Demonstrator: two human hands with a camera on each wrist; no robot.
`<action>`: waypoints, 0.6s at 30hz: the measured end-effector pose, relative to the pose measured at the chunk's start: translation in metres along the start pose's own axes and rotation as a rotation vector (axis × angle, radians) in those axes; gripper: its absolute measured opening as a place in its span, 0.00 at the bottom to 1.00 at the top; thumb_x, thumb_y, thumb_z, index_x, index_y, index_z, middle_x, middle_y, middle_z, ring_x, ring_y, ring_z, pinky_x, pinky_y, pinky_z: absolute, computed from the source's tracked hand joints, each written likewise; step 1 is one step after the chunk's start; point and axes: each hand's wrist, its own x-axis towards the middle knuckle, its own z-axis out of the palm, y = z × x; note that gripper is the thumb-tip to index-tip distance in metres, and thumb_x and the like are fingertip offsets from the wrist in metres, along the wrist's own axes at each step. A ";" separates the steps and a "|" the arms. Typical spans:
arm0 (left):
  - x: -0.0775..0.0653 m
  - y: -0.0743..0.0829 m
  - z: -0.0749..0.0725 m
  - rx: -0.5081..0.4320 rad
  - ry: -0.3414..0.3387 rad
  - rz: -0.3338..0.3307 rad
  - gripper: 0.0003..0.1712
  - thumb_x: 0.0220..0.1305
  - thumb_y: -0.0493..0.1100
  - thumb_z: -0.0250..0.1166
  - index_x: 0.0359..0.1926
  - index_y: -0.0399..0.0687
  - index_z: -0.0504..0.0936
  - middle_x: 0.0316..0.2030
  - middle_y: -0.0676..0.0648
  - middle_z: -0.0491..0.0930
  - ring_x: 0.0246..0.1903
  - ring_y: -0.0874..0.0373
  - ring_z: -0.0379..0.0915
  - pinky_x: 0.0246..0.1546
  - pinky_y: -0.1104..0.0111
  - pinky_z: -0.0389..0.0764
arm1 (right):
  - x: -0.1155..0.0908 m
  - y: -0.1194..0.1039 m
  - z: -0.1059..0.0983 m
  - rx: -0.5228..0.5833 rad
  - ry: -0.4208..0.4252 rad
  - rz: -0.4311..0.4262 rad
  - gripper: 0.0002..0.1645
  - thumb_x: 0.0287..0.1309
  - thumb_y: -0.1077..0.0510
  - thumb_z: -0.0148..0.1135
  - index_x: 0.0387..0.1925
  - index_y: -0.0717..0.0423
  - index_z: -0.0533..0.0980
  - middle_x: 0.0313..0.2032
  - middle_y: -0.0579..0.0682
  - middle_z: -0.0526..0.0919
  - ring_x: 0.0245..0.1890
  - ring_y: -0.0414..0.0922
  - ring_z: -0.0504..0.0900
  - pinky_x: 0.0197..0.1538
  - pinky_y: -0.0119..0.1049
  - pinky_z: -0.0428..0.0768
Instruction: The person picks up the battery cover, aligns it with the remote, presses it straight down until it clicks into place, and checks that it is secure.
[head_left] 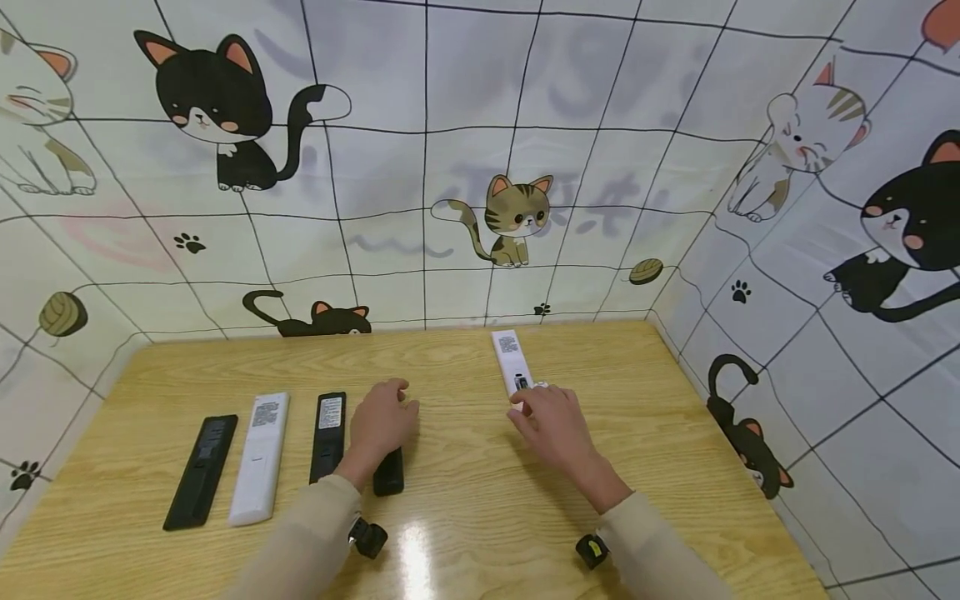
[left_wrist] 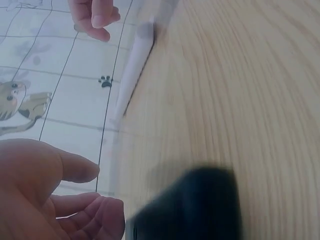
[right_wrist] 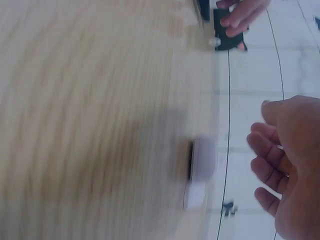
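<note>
My left hand [head_left: 381, 419] hovers over a black remote control [head_left: 388, 475], hiding its far part. Its fingers are loosely bent, with nothing between them in the left wrist view, where that remote is a dark blur [left_wrist: 195, 205]. To the right, my right hand [head_left: 557, 423] is at the near end of a white remote control [head_left: 510, 354], its fingertips overlapping it in the head view. A printed label and a small dark patch show on this remote. In the right wrist view the right hand's relaxed fingers [right_wrist: 270, 160] hold nothing, apart from the white remote [right_wrist: 204, 160].
Left of my hands, another black remote [head_left: 328, 429] with a white label, a white remote [head_left: 258, 458] and a further black remote [head_left: 200, 472] lie in a row on the wooden table [head_left: 465, 533]. A cat-print cloth [head_left: 382, 167] stands behind and beside the table.
</note>
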 end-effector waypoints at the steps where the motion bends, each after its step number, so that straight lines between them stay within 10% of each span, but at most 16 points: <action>1: 0.001 0.004 0.003 -0.011 -0.007 0.000 0.24 0.66 0.46 0.60 0.60 0.41 0.76 0.48 0.42 0.81 0.36 0.52 0.78 0.29 0.62 0.77 | 0.000 0.006 -0.002 0.000 0.004 0.006 0.11 0.63 0.47 0.63 0.42 0.46 0.82 0.30 0.40 0.83 0.35 0.44 0.78 0.50 0.48 0.71; 18: 0.026 0.061 0.052 -0.124 -0.109 0.051 0.23 0.67 0.49 0.59 0.59 0.44 0.78 0.47 0.46 0.82 0.44 0.52 0.78 0.44 0.56 0.78 | 0.021 0.088 -0.014 -0.099 -0.180 0.048 0.19 0.61 0.47 0.65 0.51 0.50 0.79 0.42 0.50 0.84 0.48 0.52 0.78 0.55 0.55 0.70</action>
